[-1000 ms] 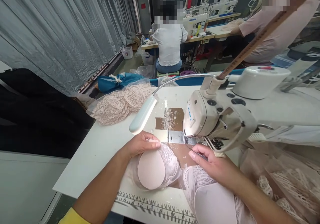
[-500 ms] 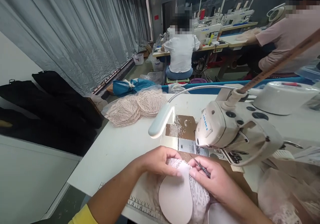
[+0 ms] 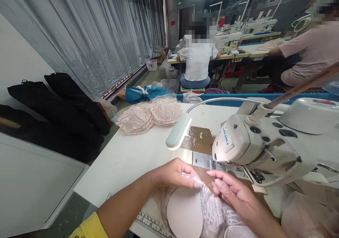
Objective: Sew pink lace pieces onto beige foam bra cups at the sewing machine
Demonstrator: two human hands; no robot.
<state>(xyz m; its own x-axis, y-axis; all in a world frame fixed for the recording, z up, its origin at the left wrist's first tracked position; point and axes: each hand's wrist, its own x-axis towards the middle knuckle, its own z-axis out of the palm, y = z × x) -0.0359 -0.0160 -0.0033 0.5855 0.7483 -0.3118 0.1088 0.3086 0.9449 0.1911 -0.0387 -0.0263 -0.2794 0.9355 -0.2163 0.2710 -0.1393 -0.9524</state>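
My left hand [image 3: 176, 174] is closed on the upper edge of a white lace piece [image 3: 212, 206], thumb on top and fingers behind. A smooth pale bra cup [image 3: 184, 211] lies against the lace below my thumb. My right hand [image 3: 233, 193], just right of that edge, is closed around a slim dark pointed tool [image 3: 209, 175]. Only its tip shows between the fingers; whether it is tweezers or snips I cannot tell. Part of a second pale cup [image 3: 238, 232] shows at the bottom edge.
The sewing machine head [image 3: 230, 139] stands right of my hands, with a lit lamp [image 3: 178, 132] on a bendy arm. Stacked lace cups [image 3: 135, 117] lie at the table's far left. Sheer fabric [image 3: 309, 209] is bunched at right. Two people sit at machines beyond.
My right hand has drawn slightly right, away from the lace edge, and the tool is now mostly hidden in its fingers. My left hand keeps its grip. The view has shifted slightly.
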